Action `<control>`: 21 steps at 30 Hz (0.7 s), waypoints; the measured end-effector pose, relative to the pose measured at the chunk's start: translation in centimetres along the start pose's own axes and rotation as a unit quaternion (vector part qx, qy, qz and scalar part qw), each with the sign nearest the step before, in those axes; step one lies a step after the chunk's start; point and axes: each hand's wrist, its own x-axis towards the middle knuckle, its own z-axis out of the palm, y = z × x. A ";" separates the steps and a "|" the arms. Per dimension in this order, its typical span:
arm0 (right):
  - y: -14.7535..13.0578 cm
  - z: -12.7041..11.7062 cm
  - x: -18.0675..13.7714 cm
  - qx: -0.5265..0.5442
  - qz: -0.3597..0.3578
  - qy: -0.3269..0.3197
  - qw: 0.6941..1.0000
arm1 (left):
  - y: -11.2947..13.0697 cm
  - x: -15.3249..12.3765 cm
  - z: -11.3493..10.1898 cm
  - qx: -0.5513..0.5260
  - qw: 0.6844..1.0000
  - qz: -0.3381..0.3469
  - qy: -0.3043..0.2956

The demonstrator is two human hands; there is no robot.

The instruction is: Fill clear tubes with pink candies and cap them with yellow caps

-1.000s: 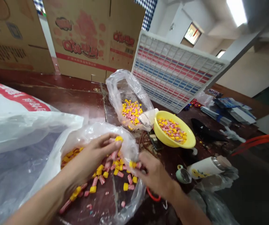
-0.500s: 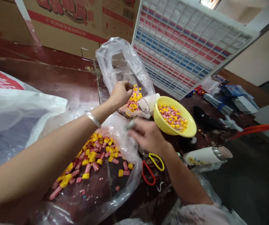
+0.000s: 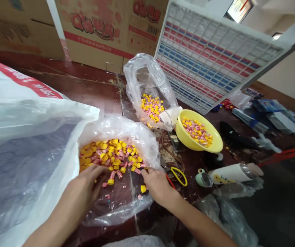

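Observation:
Small yellow caps (image 3: 115,161) and pink-and-white patterned pieces (image 3: 119,175) lie heaped in an open clear plastic bag (image 3: 147,140) on the dark table. At the heap's near left edge is my left hand (image 3: 92,181), its fingers curled and a bit of yellow showing beside them. My right hand (image 3: 159,187) is closed at the right side, its fingertips against the pieces near the bag's edge. What either hand holds is hidden. Behind, a second clear bag (image 3: 169,91) contains more pieces, and a yellow bowl (image 3: 218,139) beside it is filled with similar ones.
Yellow-and-red-handled scissors (image 3: 179,176) lie right of my right hand, near a small green cup (image 3: 203,179) and a white bottle (image 3: 228,174). A large white sack (image 3: 42,137) takes up the left. Cardboard boxes (image 3: 93,48) and a white crate (image 3: 201,58) stand behind.
Both hands have come down and nearer from around the two bags to the heap in the front bag. The front bag's mouth is spread wider, and the view has shifted.

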 end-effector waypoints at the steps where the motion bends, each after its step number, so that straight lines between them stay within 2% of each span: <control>1: -0.1 0.1 0.0 -0.002 -0.002 0.004 1.000 | -0.6 -1.0 0.6 0.014 1.000 -0.003 -0.018; 3: -0.3 0.2 -0.1 0.015 -0.007 0.029 0.999 | -0.8 -2.5 1.9 0.050 0.997 0.000 -0.057; 5: -0.4 -0.1 -0.1 0.067 -0.005 0.086 0.994 | -0.3 -3.0 3.4 0.111 0.991 0.020 -0.070; 8: -1.0 -0.7 0.3 0.151 -0.005 0.171 0.974 | 1.1 -2.3 5.2 0.211 0.973 0.083 -0.053; 11: -1.7 -0.9 1.1 0.179 -0.017 0.189 0.965 | 1.8 -0.7 6.3 0.246 0.962 0.118 -0.031; 14: -1.8 -0.6 1.6 0.187 -0.010 0.197 0.962 | 1.4 -0.2 6.5 0.241 0.960 0.139 -0.026; 17: -1.3 -0.4 1.3 0.217 -0.010 0.205 0.954 | 0.5 -2.1 5.9 0.217 0.964 0.156 -0.003; 19: -1.2 -0.5 0.9 0.262 -0.023 0.201 0.944 | 0.0 -4.2 5.1 0.142 0.979 0.141 0.032; 21: -1.6 -0.6 0.6 0.349 -0.027 0.157 0.924 | 0.0 -6.4 4.0 0.032 0.993 0.103 0.036</control>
